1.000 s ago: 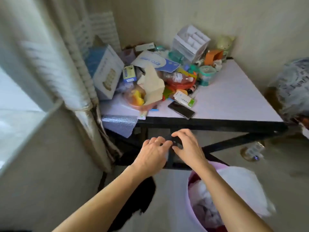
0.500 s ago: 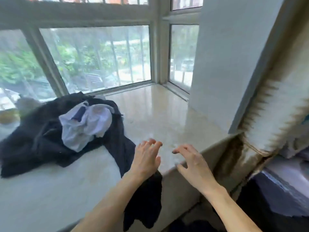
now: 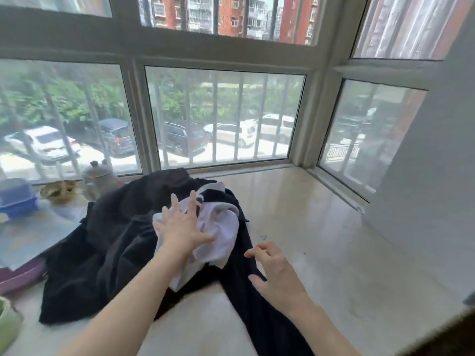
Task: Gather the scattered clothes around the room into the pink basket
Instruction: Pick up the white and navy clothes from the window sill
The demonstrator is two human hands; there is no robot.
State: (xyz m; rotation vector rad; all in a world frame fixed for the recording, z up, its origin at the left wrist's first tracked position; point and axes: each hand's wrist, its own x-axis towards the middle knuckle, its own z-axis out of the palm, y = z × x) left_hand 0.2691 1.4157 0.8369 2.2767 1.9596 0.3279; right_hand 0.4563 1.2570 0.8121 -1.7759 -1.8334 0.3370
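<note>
A heap of black clothes (image 3: 108,242) lies on the pale stone window ledge (image 3: 334,247). One dark leg of it trails over the near edge. On top sits a crumpled white garment (image 3: 223,227). My left hand (image 3: 182,227) rests flat on the white garment with its fingers spread. Just to the right, my right hand (image 3: 276,271) hovers open over the dark trailing cloth, holding nothing. The pink basket is out of view.
At the ledge's left stand a blue box (image 3: 15,199), a small metal pot (image 3: 99,176), a brownish dish (image 3: 59,191) and a purple tray (image 3: 20,276). A green object (image 3: 6,327) shows at the lower left. Barred windows close the back and right.
My view swung from the cluttered table and basket to the window ledge. Both hands let go and moved onto the clothes pile; the left now lies on the white garment.
</note>
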